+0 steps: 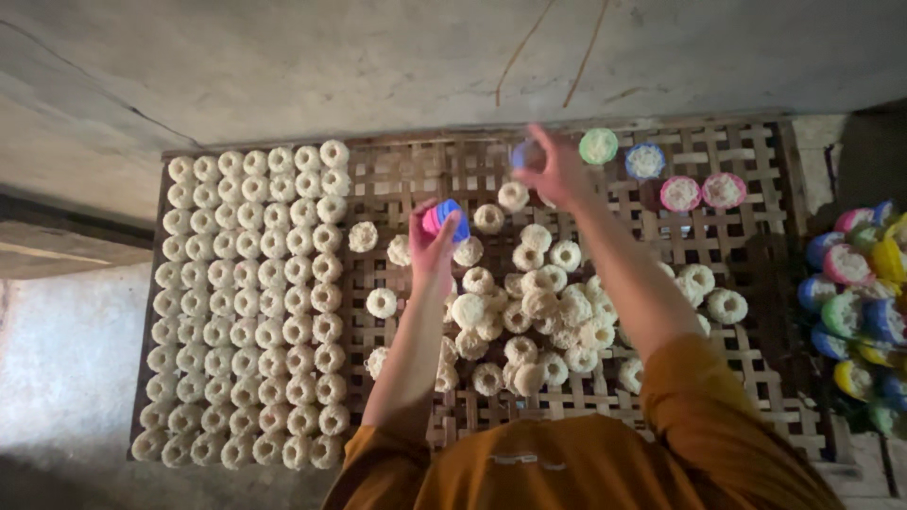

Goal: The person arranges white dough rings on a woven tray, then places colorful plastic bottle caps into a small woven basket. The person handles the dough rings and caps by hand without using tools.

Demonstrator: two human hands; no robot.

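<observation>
A small stack of pink and blue cups (445,219) is held in the closed grip of the left hand (433,244), above the bamboo lattice tray (756,189). A blurred blue cup (525,154) is pinched in the grip of the right hand (557,170), near the tray's far edge. Just to its right, filled cups (599,146) are set in a row. Below the hands, a loose heap of pale ring-shaped pieces (539,312) is seen. On the left, similar rings are arranged in neat rows (255,302).

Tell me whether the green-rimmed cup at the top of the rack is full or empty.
Full. The green-rimmed cup on the woven rack shows pale fibrous filling up to its rim, like the pink cups nearby.
</observation>
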